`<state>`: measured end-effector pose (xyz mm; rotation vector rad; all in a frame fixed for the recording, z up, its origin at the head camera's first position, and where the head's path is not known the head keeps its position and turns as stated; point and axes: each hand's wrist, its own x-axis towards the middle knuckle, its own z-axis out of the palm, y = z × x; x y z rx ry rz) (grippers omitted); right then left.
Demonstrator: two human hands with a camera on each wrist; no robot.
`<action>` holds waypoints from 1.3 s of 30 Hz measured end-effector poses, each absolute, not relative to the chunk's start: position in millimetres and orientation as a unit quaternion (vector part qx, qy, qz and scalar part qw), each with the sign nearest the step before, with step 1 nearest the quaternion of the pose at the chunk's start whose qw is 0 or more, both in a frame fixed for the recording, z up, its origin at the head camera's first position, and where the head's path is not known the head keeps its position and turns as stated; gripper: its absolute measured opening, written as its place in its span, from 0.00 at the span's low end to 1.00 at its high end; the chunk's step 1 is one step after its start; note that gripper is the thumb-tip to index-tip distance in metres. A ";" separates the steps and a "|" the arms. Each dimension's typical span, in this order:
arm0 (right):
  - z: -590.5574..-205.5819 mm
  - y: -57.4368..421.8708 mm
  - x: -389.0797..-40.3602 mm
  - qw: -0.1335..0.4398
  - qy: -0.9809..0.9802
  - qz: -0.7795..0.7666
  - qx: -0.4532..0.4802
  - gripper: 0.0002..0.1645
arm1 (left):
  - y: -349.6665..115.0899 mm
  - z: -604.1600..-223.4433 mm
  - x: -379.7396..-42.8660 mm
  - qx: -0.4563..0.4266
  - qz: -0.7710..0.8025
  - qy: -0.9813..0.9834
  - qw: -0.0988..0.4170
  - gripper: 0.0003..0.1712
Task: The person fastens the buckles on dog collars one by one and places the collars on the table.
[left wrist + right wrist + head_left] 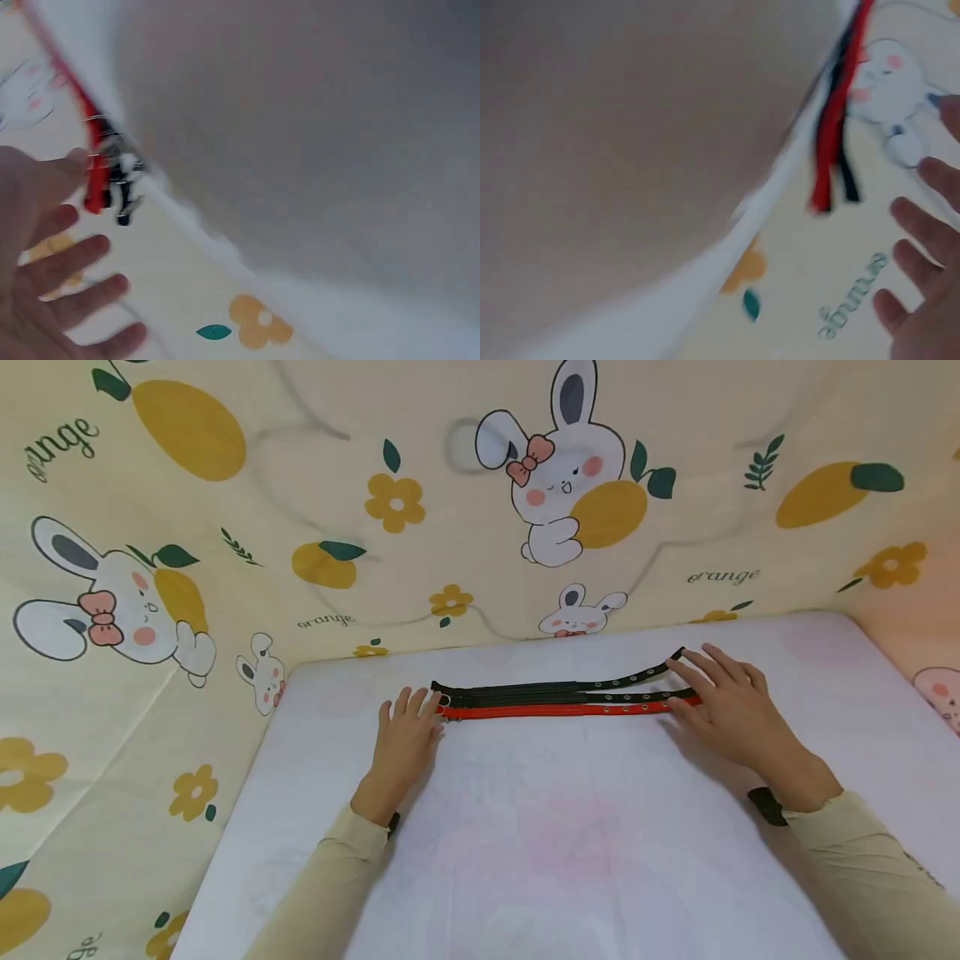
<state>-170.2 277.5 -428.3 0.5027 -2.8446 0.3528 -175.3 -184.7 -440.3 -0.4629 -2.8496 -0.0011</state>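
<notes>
A red collar (525,712) and two black collars (525,691) lie side by side across the white tabletop in the head view. Metal eyelets line their right halves, and the far black tail bends away from the others. At the buckle end is my left hand (406,737), fingers extended; the left wrist view has its thumb (71,169) right beside the red strap and metal buckles (112,150). My right hand (731,710) hovers over the tail ends with fingers spread. In the right wrist view its fingers (922,225) stand apart from the strap tips.
The white tabletop (525,860) stretches toward me from the collars. Behind it and at both sides rises a cream cloth (450,502) printed with rabbits, flowers and oranges. A dark band (767,806) shows at my right wrist.
</notes>
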 end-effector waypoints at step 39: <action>-444.1 300.4 -166.4 0.175 -0.943 0.209 0.193 0.24 | -187.1 -450.6 -181.8 -0.174 -0.159 -0.955 0.177 0.15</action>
